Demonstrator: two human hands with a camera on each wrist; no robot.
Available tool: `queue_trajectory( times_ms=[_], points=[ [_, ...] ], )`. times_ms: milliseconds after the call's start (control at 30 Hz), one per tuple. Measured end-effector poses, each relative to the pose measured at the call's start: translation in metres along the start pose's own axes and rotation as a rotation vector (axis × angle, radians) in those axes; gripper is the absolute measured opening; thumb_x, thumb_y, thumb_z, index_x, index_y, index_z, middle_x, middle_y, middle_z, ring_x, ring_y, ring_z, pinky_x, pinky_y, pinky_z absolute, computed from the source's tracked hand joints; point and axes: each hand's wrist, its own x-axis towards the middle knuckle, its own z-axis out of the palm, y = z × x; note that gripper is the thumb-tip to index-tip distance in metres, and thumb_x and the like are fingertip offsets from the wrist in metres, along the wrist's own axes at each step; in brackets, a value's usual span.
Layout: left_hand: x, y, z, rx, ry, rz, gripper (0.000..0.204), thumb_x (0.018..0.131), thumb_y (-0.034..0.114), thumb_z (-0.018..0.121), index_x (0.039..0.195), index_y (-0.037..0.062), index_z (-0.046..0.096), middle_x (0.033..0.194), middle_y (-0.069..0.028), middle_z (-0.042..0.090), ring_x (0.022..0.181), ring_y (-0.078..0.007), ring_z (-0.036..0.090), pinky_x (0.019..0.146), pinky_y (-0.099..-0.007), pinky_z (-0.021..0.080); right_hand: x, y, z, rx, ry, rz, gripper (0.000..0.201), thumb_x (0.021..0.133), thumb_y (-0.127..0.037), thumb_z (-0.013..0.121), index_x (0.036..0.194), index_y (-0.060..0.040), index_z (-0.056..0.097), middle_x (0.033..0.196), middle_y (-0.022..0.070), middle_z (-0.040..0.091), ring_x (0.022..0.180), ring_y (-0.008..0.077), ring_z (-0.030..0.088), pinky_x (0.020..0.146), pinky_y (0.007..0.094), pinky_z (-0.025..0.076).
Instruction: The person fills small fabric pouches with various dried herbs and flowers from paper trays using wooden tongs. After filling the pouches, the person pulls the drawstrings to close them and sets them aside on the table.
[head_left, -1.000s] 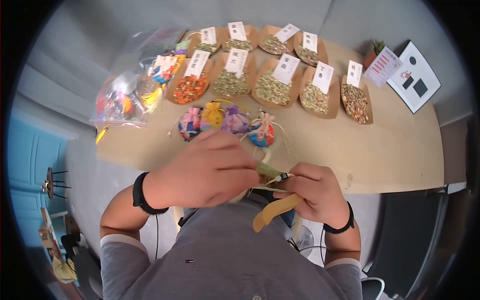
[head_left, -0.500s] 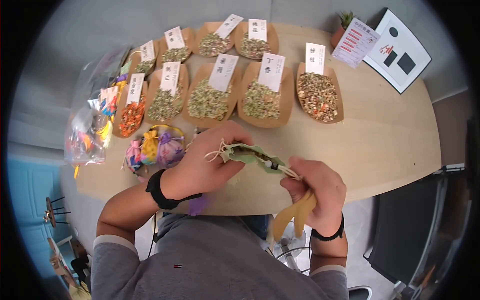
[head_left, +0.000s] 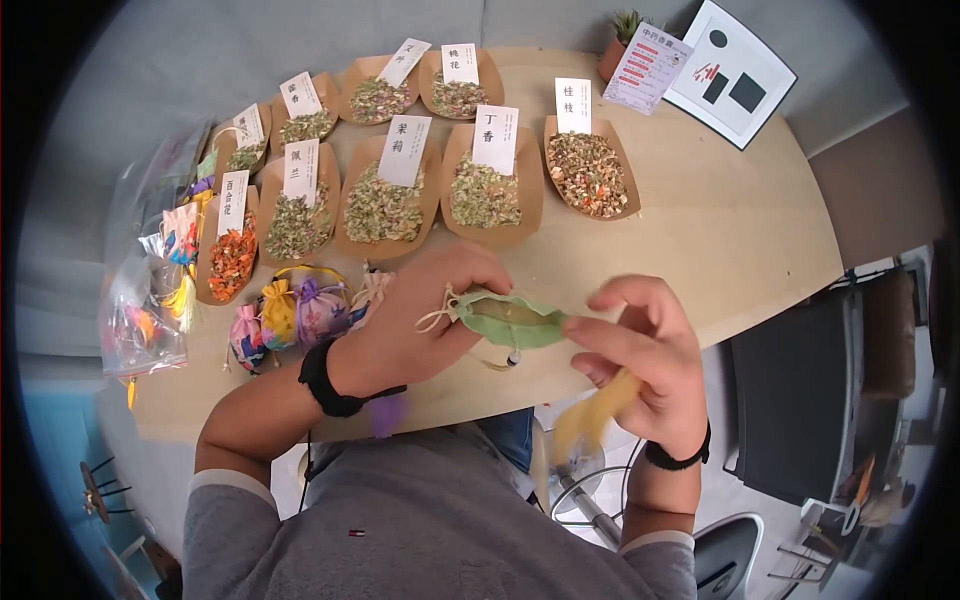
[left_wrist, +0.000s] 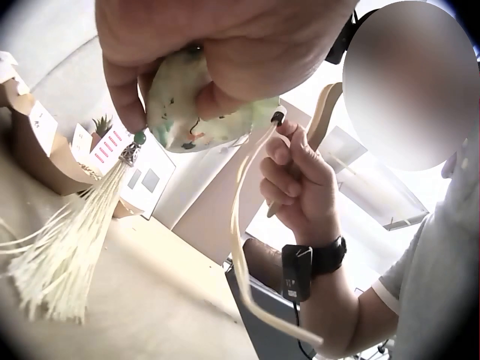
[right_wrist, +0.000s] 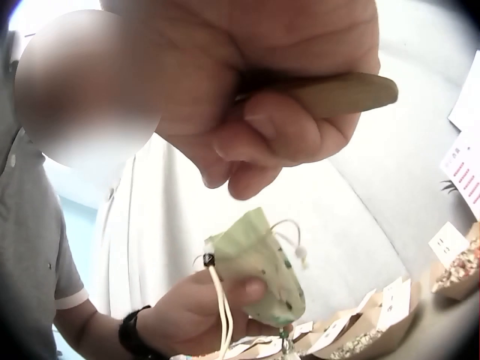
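Note:
My left hand (head_left: 420, 310) grips a light green drawstring pouch (head_left: 515, 330) from its left side, mouth upward and spread. Its cream cord with a dark bead (head_left: 514, 357) hangs in front, and a pale tassel (left_wrist: 75, 255) dangles from the bottom in the left wrist view. My right hand (head_left: 655, 370) is at the pouch's right end, forefinger right at its rim. Its other fingers curl round wooden tongs (head_left: 597, 408), blurred in the head view; one flat end (right_wrist: 367, 91) sticks out in the right wrist view. What lies deep inside the pouch is hidden.
Several brown paper trays (head_left: 540, 180) of dried herbs with white labels stand across the table. Left of the hands are finished sachets, including a yellow sachet (head_left: 277, 315) and a purple sachet (head_left: 320, 310). A clear plastic bag (head_left: 145, 325) lies far left; a framed board (head_left: 730, 75) leans back right.
The hands have lifted from near the front edge to over the table. My right fingers have left the cord, which now hangs loose. The pouch mouth faces up more widely; the view has swung right.

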Motion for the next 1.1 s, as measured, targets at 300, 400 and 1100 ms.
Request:
queue_trajectory(
  times_ms=[300,400,1100],
  points=[
    [-0.049,0.016,-0.03,-0.148,0.154,-0.081,0.055,0.081,0.002,0.073,0.131,0.0069,0.051,0.137,-0.0187,0.05,0.131,-0.0281,0.05,0.106,-0.0421,0.043,-0.016,-0.03,0.06,-0.273,0.134,-0.112,0.032,0.069,0.01,0.069,0.098,-0.0033,0.073,0.091,0.0092,0.062,0.072,0.0227,0.066,0.061,0.0336,0.053],
    [-0.062,0.035,-0.028,0.285,-0.042,0.212,0.077,0.076,0.022,0.085,0.139,0.0147,0.043,0.152,-0.0272,0.03,0.143,-0.0497,0.029,0.113,-0.0511,0.036,-0.027,-0.036,0.078,-0.302,0.222,-0.08,0.032,0.07,0.011,0.069,0.1,-0.0023,0.073,0.092,0.0105,0.063,0.074,0.0237,0.067,0.061,0.0325,0.054],
    [0.049,-0.021,0.058,-0.045,-0.024,0.112,0.05,0.075,0.014,0.081,0.107,0.0046,0.044,0.106,-0.0151,0.053,0.095,-0.0287,0.055,0.081,-0.0393,0.046,-0.024,0.019,0.049,0.45,0.457,0.504,0.027,0.096,-0.017,0.071,0.115,0.0018,0.071,0.096,0.0017,0.065,0.068,0.0055,0.056,0.06,0.0208,0.045]
  ],
)
